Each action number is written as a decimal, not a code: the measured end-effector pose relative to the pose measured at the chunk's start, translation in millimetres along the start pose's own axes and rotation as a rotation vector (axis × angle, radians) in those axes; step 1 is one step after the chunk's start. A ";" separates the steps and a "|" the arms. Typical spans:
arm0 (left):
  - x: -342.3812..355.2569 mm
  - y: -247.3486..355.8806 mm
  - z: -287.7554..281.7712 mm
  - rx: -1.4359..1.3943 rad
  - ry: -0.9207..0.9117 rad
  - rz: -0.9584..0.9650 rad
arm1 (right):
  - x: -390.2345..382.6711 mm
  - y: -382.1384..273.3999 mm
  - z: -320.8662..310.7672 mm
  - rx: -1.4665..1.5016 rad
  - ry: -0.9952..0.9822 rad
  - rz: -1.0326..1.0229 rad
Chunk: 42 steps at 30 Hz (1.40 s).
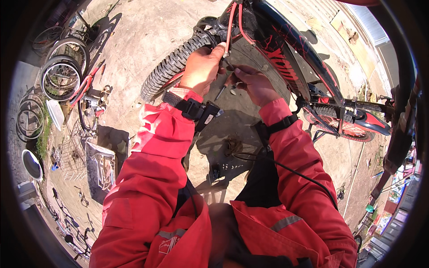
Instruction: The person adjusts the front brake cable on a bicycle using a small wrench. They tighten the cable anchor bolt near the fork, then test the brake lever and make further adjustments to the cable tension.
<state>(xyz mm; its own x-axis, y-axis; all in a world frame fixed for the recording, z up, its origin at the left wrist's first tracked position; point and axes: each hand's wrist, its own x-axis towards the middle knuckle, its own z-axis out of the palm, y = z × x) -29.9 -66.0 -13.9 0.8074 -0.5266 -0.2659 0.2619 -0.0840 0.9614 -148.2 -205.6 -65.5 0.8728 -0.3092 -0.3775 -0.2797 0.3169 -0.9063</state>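
Observation:
A dark bicycle frame (286, 58) with red markings stands before me, its knobby front tyre (172, 67) left of the frame. Red cables (229, 29) hang from its front end. My left hand (201, 67) pinches a red cable near its lower end, beside the tyre. Close by on the right, my right hand (255, 85) is closed, thumb and fingertips together at a thin dark piece by the cable end. Just below these fingertips shows a slim tool like a screwdriver (220, 92); whether the right hand holds it I cannot tell.
Several loose bicycle wheels (62, 78) and a red frame part (87, 82) lie at the left. Nearer are a wire basket (73, 156) and a white basin (32, 164). The bicycle's rear wheel (344, 125) is at the right. A black cable (308, 176) crosses my right sleeve.

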 end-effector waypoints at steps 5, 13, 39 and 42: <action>1.6 -1.1 0.0 0.010 0.005 -0.002 | -20.7 -36.5 5.0 -0.136 -0.022 0.000; -1.6 1.4 0.2 -0.014 -0.003 -0.012 | -45.2 -79.8 0.2 -0.385 -0.050 0.018; 2.2 -1.9 -0.4 0.035 -0.011 -0.022 | 5.7 -0.2 -11.7 -0.111 -0.040 -0.046; 2.2 -1.7 -1.0 0.033 -0.020 -0.027 | 9.3 3.2 -8.8 -0.054 -0.033 -0.028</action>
<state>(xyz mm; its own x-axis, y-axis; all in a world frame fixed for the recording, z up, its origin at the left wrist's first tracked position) -27.9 -66.2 -16.2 0.7896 -0.5402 -0.2911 0.2660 -0.1261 0.9557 -144.5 -215.4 -73.6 0.8932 -0.2871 -0.3460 -0.2753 0.2591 -0.9258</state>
